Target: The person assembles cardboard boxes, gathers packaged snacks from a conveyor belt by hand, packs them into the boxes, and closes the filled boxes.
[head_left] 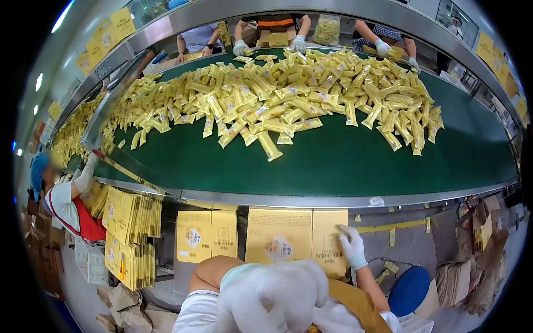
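Two yellow cartons in the foreground, just off the near long edge of the conveyor (pixel 333 164), around mid-length: larger carton (pixel 277 230) under the hands, smaller carton (pixel 194 244) to its left, narrow gap between. Support underneath hidden.

Right hand (pixel 351 248), white-gloved: at the right edge of the larger carton, fingers slightly parted and laid over the side panel; no firm pinch visible. Left hand (pixel 272 291), also gloved: close to the lens, in front of the larger carton's lower part; fingers drooping; cannot tell whether closed or holding anything.

Handling, as judged: thin card, presumably light, stiff across the panels, weaker along the folds; printed face probably a little slippery under gloves; corners easy to crush. Best hold: opposite side edges, whole palm rather than fingertips.

On the conveyor: yellow packets (pixel 266 97) heaped toward the far long edge, a few spilling nearer the middle. Shiny wrappers, likely light and slick, contents perhaps fragile. Best hold: lightly around the middle.

Labels: dark Chinese characters and a round picture on both cartons; brand too small to read with certainty. Fine print along the larger carton's top, illegible. Packet print likewise. Farther left: stacked cartons (pixel 130 233), similar yellow.
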`<action>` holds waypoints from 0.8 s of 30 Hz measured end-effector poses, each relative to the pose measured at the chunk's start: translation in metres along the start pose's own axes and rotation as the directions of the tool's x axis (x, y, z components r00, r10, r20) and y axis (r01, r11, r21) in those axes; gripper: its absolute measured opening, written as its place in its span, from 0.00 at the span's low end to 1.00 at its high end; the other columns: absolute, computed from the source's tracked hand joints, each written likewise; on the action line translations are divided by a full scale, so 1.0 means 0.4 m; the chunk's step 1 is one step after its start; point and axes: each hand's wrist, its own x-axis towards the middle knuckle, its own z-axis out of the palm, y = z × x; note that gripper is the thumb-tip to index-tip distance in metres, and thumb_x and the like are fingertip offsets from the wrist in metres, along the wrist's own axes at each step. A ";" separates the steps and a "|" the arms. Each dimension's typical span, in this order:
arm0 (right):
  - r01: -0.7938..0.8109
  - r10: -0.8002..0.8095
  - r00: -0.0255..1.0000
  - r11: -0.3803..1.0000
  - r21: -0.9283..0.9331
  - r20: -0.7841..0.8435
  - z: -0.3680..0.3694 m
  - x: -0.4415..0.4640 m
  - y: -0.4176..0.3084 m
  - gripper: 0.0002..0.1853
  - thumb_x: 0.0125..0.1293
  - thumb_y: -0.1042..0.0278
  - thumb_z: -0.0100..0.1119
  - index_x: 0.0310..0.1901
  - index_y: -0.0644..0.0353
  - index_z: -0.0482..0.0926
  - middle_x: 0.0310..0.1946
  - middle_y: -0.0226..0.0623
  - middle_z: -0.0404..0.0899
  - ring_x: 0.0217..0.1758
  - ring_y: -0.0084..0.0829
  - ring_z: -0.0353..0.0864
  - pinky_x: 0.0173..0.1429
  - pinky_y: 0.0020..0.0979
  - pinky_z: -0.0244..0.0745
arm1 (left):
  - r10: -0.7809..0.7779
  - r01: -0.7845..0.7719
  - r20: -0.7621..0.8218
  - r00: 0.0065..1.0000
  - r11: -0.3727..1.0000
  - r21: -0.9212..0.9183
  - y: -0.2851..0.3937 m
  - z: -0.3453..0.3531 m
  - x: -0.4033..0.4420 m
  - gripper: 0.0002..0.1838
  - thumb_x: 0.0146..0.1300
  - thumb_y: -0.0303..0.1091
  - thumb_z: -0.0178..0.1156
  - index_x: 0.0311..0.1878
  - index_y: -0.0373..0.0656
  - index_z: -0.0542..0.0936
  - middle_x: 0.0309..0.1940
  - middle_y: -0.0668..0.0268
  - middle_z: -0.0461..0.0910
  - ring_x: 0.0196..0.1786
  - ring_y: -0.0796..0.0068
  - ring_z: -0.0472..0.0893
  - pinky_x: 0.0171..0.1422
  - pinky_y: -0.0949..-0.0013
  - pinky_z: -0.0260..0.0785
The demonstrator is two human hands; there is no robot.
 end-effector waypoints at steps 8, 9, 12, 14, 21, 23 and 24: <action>0.002 -0.001 0.998 1.000 -0.020 0.056 0.037 0.012 -0.072 0.17 0.68 0.71 0.61 0.57 0.63 0.81 0.51 0.44 0.82 0.48 0.36 0.81 0.56 0.32 0.75 | 0.092 -0.091 -0.015 0.996 0.995 0.041 0.043 0.072 -0.028 0.24 0.77 0.58 0.52 0.42 0.52 0.89 0.42 0.64 0.76 0.40 0.69 0.72 0.50 0.63 0.64; 0.010 -0.008 0.998 1.000 -0.019 0.066 0.050 0.006 -0.079 0.17 0.67 0.71 0.62 0.56 0.63 0.82 0.51 0.44 0.83 0.50 0.38 0.81 0.57 0.33 0.75 | 0.098 -0.098 -0.002 0.995 0.995 0.022 0.044 0.075 -0.030 0.24 0.77 0.58 0.52 0.42 0.52 0.89 0.42 0.63 0.76 0.40 0.69 0.72 0.50 0.63 0.64; 0.159 -0.162 0.987 0.977 -0.141 -0.013 0.069 -0.006 -0.056 0.16 0.65 0.70 0.63 0.54 0.62 0.83 0.51 0.45 0.83 0.55 0.44 0.80 0.62 0.37 0.74 | 0.085 -0.083 0.052 0.995 0.996 -0.031 0.056 0.074 -0.033 0.23 0.77 0.57 0.52 0.42 0.52 0.90 0.42 0.63 0.76 0.39 0.69 0.72 0.51 0.63 0.63; 0.180 -0.203 0.976 0.954 -0.240 -0.074 0.063 -0.020 -0.040 0.18 0.63 0.71 0.65 0.55 0.62 0.81 0.55 0.46 0.81 0.61 0.50 0.76 0.68 0.43 0.70 | 0.076 -0.073 0.085 0.993 0.997 -0.037 0.061 0.072 -0.032 0.23 0.77 0.57 0.52 0.43 0.52 0.90 0.42 0.63 0.77 0.39 0.69 0.72 0.51 0.63 0.63; -0.261 0.231 0.963 0.932 -0.254 -0.140 0.056 -0.047 0.060 0.39 0.66 0.59 0.65 0.73 0.70 0.63 0.69 0.58 0.70 0.74 0.52 0.68 0.77 0.41 0.62 | -0.064 0.067 0.058 0.996 0.996 -0.051 0.095 0.090 -0.063 0.24 0.75 0.59 0.53 0.44 0.51 0.90 0.44 0.62 0.78 0.40 0.69 0.72 0.51 0.62 0.63; -0.342 0.336 0.939 0.935 -0.089 -0.081 0.060 -0.049 0.067 0.43 0.67 0.55 0.66 0.75 0.72 0.59 0.72 0.61 0.66 0.76 0.52 0.65 0.78 0.40 0.60 | -0.125 0.122 0.077 0.989 0.992 0.038 0.104 0.063 -0.080 0.23 0.77 0.54 0.50 0.40 0.46 0.85 0.39 0.62 0.78 0.41 0.65 0.76 0.48 0.60 0.67; -0.381 0.380 0.924 0.925 -0.006 -0.049 0.059 -0.048 0.069 0.46 0.67 0.53 0.66 0.76 0.73 0.56 0.73 0.63 0.64 0.77 0.51 0.64 0.78 0.39 0.59 | -0.154 0.147 0.088 0.984 0.986 0.083 0.107 0.046 -0.092 0.23 0.78 0.52 0.48 0.39 0.44 0.83 0.37 0.61 0.77 0.42 0.63 0.78 0.47 0.60 0.69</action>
